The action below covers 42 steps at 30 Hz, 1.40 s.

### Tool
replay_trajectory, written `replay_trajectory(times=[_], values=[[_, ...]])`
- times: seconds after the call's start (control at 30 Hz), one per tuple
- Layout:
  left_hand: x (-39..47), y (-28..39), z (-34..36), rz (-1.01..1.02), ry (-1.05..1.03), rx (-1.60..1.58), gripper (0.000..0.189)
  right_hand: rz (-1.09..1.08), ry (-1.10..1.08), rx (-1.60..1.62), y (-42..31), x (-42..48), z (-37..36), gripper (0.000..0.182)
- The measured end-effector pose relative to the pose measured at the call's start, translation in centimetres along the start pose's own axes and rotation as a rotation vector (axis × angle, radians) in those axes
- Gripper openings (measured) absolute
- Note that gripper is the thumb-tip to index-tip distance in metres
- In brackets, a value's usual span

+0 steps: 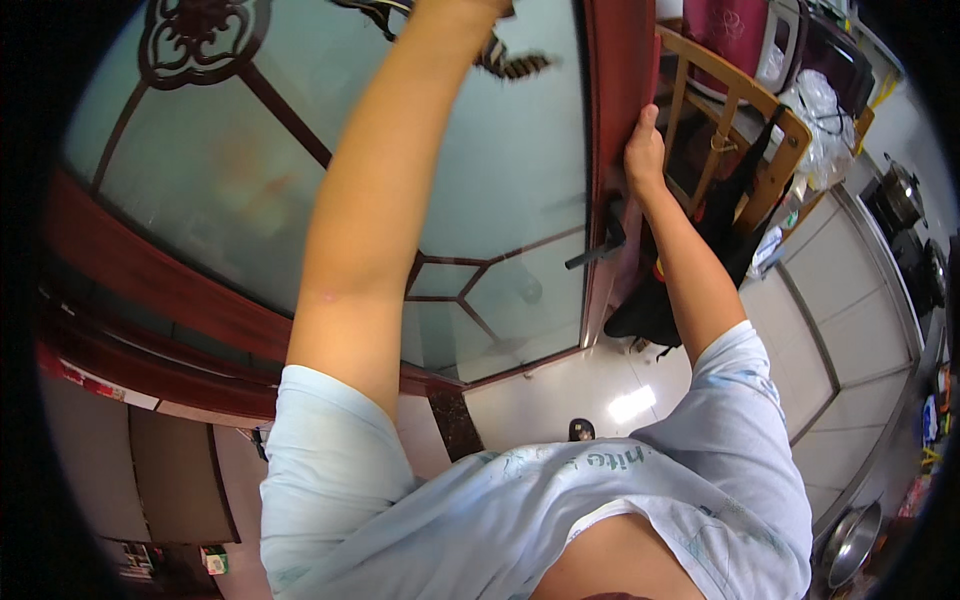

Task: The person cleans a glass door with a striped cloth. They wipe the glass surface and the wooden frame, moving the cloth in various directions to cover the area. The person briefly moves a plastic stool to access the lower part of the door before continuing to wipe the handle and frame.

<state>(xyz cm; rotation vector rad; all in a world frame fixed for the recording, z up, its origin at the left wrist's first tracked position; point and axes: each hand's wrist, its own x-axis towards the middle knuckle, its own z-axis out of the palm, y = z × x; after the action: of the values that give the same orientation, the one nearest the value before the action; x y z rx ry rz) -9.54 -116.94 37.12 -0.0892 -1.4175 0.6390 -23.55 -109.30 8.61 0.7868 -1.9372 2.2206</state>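
Before me stands a door with a frosted glass pane (517, 172) in a dark red wooden frame (606, 97). My left hand (469, 9) is raised against the upper pane, cut off by the top edge, so its fingers are hidden. A dark striped cloth (517, 64) with a ragged edge sticks out on both sides of that hand and looks held in it. My right hand (646, 154) grips the door's outer edge, thumb up. Below it, a black lever handle (596, 253) juts from the frame. Dark wooden lattice (450, 277) decorates the glass.
Right of the door is a wooden chair (724, 56) with a black apron-like cloth (712, 225) hanging from it. A maroon appliance (724, 37) and clear plastic bags (821, 127) are beside it. Farther right are a pot (902, 191) and a metal bowl (855, 544).
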Motion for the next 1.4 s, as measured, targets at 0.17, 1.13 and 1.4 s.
replay_trajectory(times=[0.17, 1.13, 1.4], values=[[-7.4, 6.8, 0.5, -0.003, -0.037, -0.185, 0.045, 0.047, -0.008, 0.021, 2.5, 1.7, -1.4, 0.096], [-21.2, 2.6, -5.8, 0.003, -0.112, 0.086, 0.045, -0.078, -0.319, 0.165, 14.7, -4.5, -3.5, 0.049], [-38.6, 13.6, -11.1, 0.071, -0.577, -0.300, 0.022, -0.132, -0.197, 0.090, 14.0, -4.8, -2.4, 0.050]])
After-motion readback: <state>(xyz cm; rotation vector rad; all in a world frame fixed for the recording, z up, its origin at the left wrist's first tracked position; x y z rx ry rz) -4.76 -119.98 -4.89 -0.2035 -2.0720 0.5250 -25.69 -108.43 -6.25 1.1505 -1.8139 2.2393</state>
